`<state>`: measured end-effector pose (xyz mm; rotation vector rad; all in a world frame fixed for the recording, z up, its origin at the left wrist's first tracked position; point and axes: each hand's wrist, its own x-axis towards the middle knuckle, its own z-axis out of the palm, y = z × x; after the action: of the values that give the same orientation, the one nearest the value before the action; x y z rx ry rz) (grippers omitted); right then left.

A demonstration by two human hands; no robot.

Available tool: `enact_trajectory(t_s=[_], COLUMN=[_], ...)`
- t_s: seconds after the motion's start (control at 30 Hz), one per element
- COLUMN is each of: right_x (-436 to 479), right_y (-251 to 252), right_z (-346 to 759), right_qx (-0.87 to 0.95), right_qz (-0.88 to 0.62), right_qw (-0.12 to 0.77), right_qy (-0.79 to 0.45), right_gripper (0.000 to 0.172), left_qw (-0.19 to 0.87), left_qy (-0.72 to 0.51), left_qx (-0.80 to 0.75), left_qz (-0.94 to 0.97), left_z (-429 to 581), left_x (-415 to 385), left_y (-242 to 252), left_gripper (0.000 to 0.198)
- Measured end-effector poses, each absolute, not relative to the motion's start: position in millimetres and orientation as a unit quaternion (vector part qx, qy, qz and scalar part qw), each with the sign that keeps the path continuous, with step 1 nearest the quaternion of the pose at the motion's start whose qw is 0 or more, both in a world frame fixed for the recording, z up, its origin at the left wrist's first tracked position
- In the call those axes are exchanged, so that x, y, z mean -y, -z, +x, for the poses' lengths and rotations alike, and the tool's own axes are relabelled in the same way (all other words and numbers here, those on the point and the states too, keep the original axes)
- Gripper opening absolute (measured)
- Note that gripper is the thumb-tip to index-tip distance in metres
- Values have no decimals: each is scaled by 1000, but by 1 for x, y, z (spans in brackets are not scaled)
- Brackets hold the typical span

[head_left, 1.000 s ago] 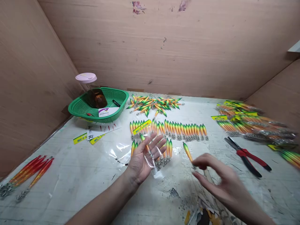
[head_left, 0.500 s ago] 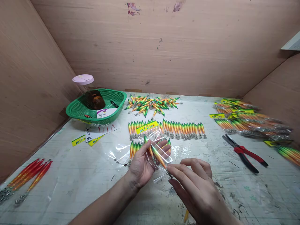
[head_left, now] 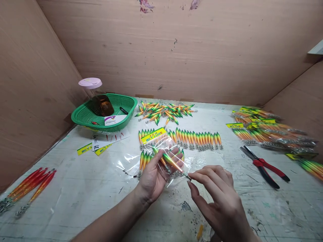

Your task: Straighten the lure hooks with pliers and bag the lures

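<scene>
The step in hand seems to be the filling of a clear bag [head_left: 164, 144]. The left hand [head_left: 152, 174] is cupped beneath it, and its thumb presses the bag over the first lure [head_left: 164, 163]. Beside this one lies the second lure [head_left: 173, 163], head toward the card [head_left: 153, 135]; its hooked end is pinched by the right hand [head_left: 219, 198] between thumb and forefinger. The next move probably calls for a gentle push along the lure's length, then a parting of the fingers without catching hooks on the bag's edge

About room: just beyond the grip is the row of lures [head_left: 199, 139], and a nearer group [head_left: 143, 159] is partly hidden by the left hand, so little space remains there. Right of the grip, open table [head_left: 242, 191] reaches to the pliers [head_left: 264, 168]; toward the person there is also room, with an orange scrap [head_left: 200, 232] near the right wrist
</scene>
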<state>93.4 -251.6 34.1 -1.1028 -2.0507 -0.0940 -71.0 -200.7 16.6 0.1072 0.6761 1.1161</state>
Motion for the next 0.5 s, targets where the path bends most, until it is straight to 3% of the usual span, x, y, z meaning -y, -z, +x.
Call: enact_trajectory(t_s=[0.5], right_x=[247], right_y=[-27], right_z=[91], right_qx=[821], right_qz=[-415], right_qw=[389], right_qy=[40], right_gripper=[19], left_qw=[791], left_qy=[-529], left_qx=[-302], left_qz=[44], left_z=[-67], left_x=[203], left_y=[-17], left_gripper=[41])
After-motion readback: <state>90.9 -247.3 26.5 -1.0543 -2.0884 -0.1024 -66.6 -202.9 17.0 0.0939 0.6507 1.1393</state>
